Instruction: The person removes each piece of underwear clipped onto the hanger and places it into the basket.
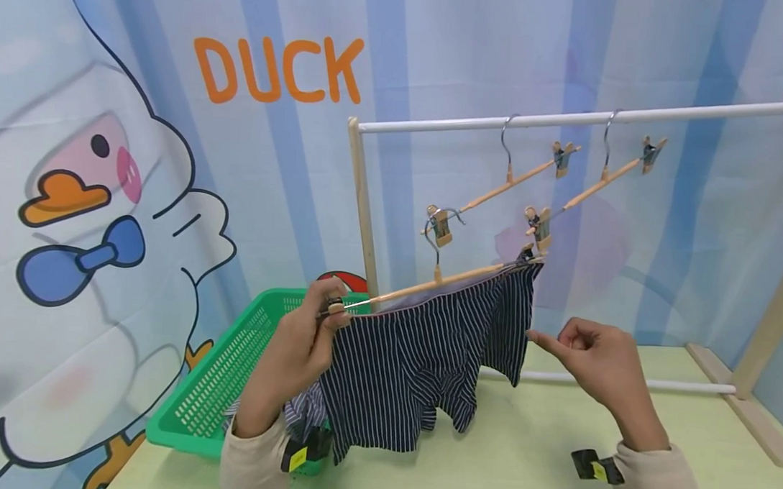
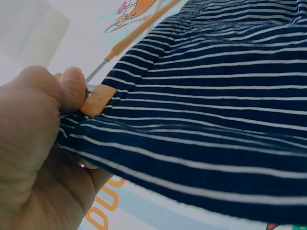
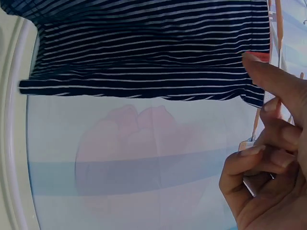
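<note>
Dark navy shorts (image 1: 420, 353) with white stripes hang from a wooden clip hanger (image 1: 468, 274). My left hand (image 1: 297, 349) pinches the clip at the hanger's left end between thumb and fingers. In the left wrist view, the clip's tan pad (image 2: 98, 100) lies over the waistband corner, right at my thumb and fingertips. My right hand (image 1: 598, 356) is beside the shorts' right edge, below the right clip (image 1: 527, 255), thumb pointing at the cloth and other fingers loosely curled. In the right wrist view its thumb (image 3: 273, 79) overlaps the waistband corner, with no cloth gripped.
Two more clip hangers (image 1: 510, 178) hang on a white rail (image 1: 434, 124) behind the shorts. A green basket (image 1: 191, 428) with striped cloth (image 1: 308, 407) in it stands at left on the pale table (image 1: 487, 464). The rack's wooden foot (image 1: 742, 408) is at right.
</note>
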`<state>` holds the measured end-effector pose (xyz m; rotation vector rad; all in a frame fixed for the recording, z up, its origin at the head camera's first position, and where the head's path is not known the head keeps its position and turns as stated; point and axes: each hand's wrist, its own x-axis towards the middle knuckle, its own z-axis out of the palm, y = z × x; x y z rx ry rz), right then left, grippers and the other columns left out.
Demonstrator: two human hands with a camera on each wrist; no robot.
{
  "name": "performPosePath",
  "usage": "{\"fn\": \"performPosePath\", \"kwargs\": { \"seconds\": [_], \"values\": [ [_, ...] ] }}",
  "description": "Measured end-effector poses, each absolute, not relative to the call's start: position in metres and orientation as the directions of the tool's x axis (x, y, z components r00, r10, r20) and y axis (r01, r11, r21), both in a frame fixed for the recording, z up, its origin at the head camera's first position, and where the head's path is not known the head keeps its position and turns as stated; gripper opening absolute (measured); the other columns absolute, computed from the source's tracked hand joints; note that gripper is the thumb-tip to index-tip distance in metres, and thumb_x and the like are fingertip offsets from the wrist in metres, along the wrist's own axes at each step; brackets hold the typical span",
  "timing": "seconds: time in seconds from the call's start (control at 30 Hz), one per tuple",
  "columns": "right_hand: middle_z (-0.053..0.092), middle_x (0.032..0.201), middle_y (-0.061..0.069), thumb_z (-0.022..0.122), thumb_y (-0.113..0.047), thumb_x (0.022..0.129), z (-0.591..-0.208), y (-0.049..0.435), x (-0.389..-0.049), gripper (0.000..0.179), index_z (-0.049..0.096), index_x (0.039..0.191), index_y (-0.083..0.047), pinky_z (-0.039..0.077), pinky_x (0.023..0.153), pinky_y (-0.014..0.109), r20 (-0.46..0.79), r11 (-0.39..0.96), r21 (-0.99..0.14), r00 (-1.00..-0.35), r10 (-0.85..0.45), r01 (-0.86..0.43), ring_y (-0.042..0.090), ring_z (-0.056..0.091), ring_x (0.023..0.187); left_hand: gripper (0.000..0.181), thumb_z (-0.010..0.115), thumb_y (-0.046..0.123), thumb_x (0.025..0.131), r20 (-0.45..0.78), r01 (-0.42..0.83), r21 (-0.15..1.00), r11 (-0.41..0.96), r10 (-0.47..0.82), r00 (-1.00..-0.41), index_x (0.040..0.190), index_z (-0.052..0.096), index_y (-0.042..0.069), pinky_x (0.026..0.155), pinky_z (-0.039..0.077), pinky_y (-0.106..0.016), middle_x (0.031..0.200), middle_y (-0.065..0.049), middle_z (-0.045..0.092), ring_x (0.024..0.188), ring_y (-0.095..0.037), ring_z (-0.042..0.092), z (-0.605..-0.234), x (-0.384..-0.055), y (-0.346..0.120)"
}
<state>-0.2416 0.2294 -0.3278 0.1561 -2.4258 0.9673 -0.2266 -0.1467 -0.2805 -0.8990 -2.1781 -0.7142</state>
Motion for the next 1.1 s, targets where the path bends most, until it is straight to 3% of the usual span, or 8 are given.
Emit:
{"fn": "performPosePath", "kwargs": {
  "seconds": [0.17,0.37,0.43,0.57,0.73,0.8,0.97,1.1],
  "values": [
    [0.038,0.063,-0.002,0.073,-0.046,0.089,-0.327,0.234,-0.244,0.036,0.058,0.088,-0.014,0.031,0.051,0.028,0.541,0.717,-0.626,-0.833,0.115,-0.307,0.011,0.032,0.049,0.022,0.047,-0.002,0.102,0.719,0.775,0.275,0.57,0.414,-0.559,0.121,0.042,0.006,0.063,0.049,-0.023,0.09,-0.01,0.063,0.088,-0.018,0.073,-0.282,-0.227,-0.149],
    [0.051,0.106,0.011,0.071,-0.034,0.092,-0.328,0.236,-0.246,0.046,0.055,0.125,-0.007,0.04,0.068,0.015,0.623,0.688,-0.604,-0.777,0.092,-0.402,0.008,0.048,0.08,0.023,0.047,-0.005,0.101,0.712,0.799,0.271,0.537,0.448,-0.542,0.12,0.043,0.006,0.06,0.042,-0.02,0.086,-0.007,0.057,0.068,-0.006,0.054,-0.284,-0.228,-0.15],
    [0.049,0.122,0.016,0.069,-0.031,0.094,-0.327,0.235,-0.246,0.052,0.05,0.136,-0.006,0.04,0.075,0.011,0.639,0.674,-0.599,-0.765,0.077,-0.432,0.012,0.05,0.094,0.024,0.049,-0.005,0.1,0.712,0.808,0.257,0.53,0.462,-0.529,0.12,0.043,0.006,0.059,0.041,-0.02,0.084,-0.005,0.055,0.064,-0.005,0.045,-0.283,-0.229,-0.149],
    [0.041,0.139,0.021,0.058,-0.025,0.101,-0.325,0.235,-0.246,0.053,0.04,0.148,-0.008,0.037,0.086,0.007,0.68,0.622,-0.59,-0.733,0.038,-0.515,0.021,0.048,0.113,0.025,0.051,-0.004,0.1,0.703,0.817,0.241,0.524,0.487,-0.519,0.121,0.043,0.007,0.061,0.043,-0.021,0.079,-0.003,0.055,0.062,-0.003,0.046,-0.283,-0.23,-0.145],
    [0.043,0.144,0.017,0.044,-0.017,0.107,-0.322,0.235,-0.243,0.045,0.039,0.152,-0.013,0.029,0.096,0.001,0.715,0.545,-0.585,-0.699,-0.002,-0.601,-0.008,0.038,0.122,0.026,0.051,-0.004,0.099,0.686,0.826,0.251,0.504,0.51,-0.519,0.121,0.043,0.007,0.06,0.045,-0.022,0.088,-0.009,0.064,0.059,-0.004,0.046,-0.284,-0.231,-0.141],
    [0.047,0.143,0.004,0.041,-0.017,0.108,-0.321,0.236,-0.241,0.042,0.043,0.15,-0.014,0.028,0.097,0.002,0.718,0.55,-0.581,-0.696,-0.001,-0.6,-0.017,0.035,0.122,0.026,0.051,-0.005,0.099,0.681,0.831,0.259,0.492,0.517,-0.519,0.121,0.043,0.007,0.061,0.047,-0.023,0.093,-0.012,0.066,0.061,-0.005,0.05,-0.284,-0.231,-0.14],
    [0.047,0.127,-0.031,0.041,-0.014,0.108,-0.321,0.24,-0.237,0.036,0.053,0.142,-0.01,0.03,0.095,0.001,0.731,0.555,-0.57,-0.683,0.006,-0.605,-0.019,0.04,0.12,0.031,0.053,-0.005,0.098,0.667,0.831,0.277,0.483,0.526,-0.528,0.125,0.043,0.008,0.061,0.047,-0.022,0.105,-0.015,0.069,0.059,-0.001,0.047,-0.286,-0.231,-0.136],
    [0.052,0.126,-0.025,0.039,-0.012,0.108,-0.322,0.243,-0.235,0.036,0.056,0.139,-0.011,0.032,0.096,0.001,0.716,0.517,-0.594,-0.698,-0.008,-0.616,-0.015,0.043,0.123,0.032,0.053,-0.005,0.099,0.655,0.833,0.295,0.469,0.535,-0.533,0.126,0.043,0.009,0.058,0.044,-0.02,0.106,-0.014,0.068,0.055,0.003,0.035,-0.286,-0.232,-0.133]
  ]
}}
